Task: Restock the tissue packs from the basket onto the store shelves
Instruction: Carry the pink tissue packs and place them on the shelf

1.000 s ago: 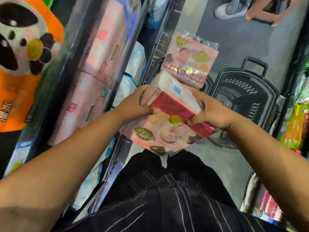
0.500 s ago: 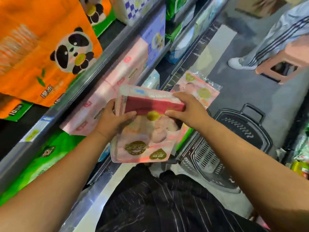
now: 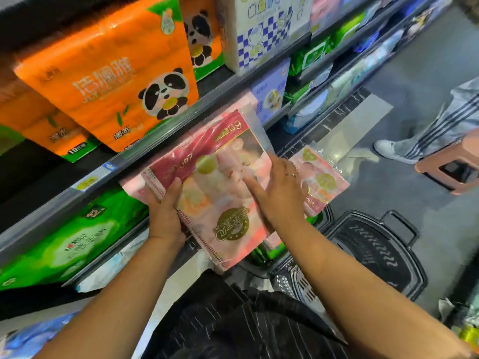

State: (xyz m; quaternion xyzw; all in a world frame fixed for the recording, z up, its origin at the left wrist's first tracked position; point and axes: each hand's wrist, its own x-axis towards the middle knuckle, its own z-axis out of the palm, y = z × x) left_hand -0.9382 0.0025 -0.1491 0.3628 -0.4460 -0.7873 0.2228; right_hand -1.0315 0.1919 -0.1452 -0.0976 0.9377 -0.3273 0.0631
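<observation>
Gripping the left edge of a flat pink plastic-wrapped tissue pack (image 3: 220, 182) printed with gold seals, the left hand (image 3: 166, 213) has its thumb laid across the front face, while the right hand (image 3: 280, 198) rests on the same face with fingers straight and spread, a thin ring on one of them. The tissue pack is tilted, its far end at the mouth of the shelf just under a grey metal shelf rail (image 3: 186, 123), over other pink packs lying there. Above the rail stand large orange panda-printed packs (image 3: 111, 81); a green pack (image 3: 72, 242) lies on the level below the rail, to the left. Beyond the right hand a second pink pack (image 3: 321, 182) sticks up by the black plastic basket (image 3: 375, 255) on the grey floor. Farther right are a pink plastic stool (image 3: 445, 167) and another person's striped trouser leg (image 3: 440, 123).
</observation>
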